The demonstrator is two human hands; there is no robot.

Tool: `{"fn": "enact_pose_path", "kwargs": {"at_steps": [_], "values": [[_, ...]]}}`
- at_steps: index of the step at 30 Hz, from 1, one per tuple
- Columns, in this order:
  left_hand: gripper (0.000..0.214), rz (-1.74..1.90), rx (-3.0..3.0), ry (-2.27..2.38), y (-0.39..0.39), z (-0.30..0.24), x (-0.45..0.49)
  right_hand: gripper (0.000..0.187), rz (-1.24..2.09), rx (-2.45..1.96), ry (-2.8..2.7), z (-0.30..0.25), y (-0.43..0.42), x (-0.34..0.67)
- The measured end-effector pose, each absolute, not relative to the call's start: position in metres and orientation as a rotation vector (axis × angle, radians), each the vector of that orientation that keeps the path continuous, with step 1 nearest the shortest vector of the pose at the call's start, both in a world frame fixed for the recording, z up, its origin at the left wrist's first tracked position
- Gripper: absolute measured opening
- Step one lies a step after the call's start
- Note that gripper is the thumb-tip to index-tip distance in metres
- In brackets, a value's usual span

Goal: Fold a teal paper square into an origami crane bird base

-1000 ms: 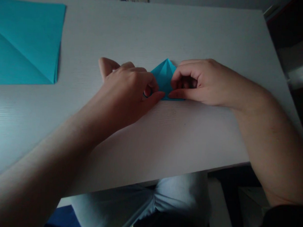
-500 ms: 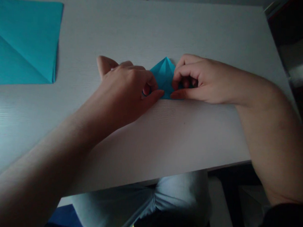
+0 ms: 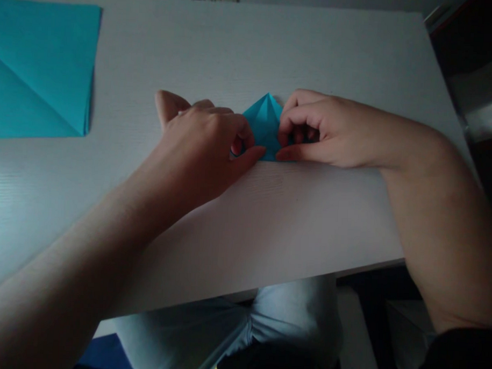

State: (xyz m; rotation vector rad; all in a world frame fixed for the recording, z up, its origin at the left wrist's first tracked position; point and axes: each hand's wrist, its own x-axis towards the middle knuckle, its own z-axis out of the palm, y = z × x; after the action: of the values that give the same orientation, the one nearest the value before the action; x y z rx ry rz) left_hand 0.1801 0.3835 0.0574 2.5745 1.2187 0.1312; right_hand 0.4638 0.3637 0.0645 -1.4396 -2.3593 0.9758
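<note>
A small folded piece of blue paper (image 3: 266,126) lies on the table in the middle of the view, its creased tip pointing away from me. My left hand (image 3: 209,140) has its thumb and forefinger on the paper's left part, with the thumb near the bottom edge. On the other side, my right hand (image 3: 312,127) pinches the right part, fingers curled and thumb along the bottom edge. The thumbs are a short way apart. Both side corners of the paper are hidden by the fingers.
At the far left of the white table (image 3: 245,217) lies a stack of larger blue paper sheets (image 3: 44,64), the top one with a diagonal crease. The table's front edge runs above my legs (image 3: 293,315).
Both hands hold almost the same place on the folded paper. The whole view has shifted very slightly; nothing else visibly differs.
</note>
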Motion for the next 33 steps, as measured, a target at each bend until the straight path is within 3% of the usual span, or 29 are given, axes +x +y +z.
{"fn": "enact_pose_path", "kwargs": {"at_steps": [8, 18, 24, 33], "values": [[0.024, 0.229, 2.542, 1.215, 0.382, 0.054, 0.177, 0.018, 0.966, -1.475, -2.36, 0.068, 0.362, 0.459], [0.027, 0.258, 2.557, 1.17, 0.383, 0.051, 0.176, 0.025, 1.043, -1.414, -2.272, 0.068, 0.36, 0.473], [0.021, 0.306, 2.499, 1.135, 0.388, 0.046, 0.173, 0.023, 1.291, -1.349, -2.162, 0.066, 0.364, 0.48], [0.02, 0.271, 2.542, 1.16, 0.386, 0.049, 0.177, 0.035, 1.038, -1.413, -2.238, 0.064, 0.357, 0.471]]}}
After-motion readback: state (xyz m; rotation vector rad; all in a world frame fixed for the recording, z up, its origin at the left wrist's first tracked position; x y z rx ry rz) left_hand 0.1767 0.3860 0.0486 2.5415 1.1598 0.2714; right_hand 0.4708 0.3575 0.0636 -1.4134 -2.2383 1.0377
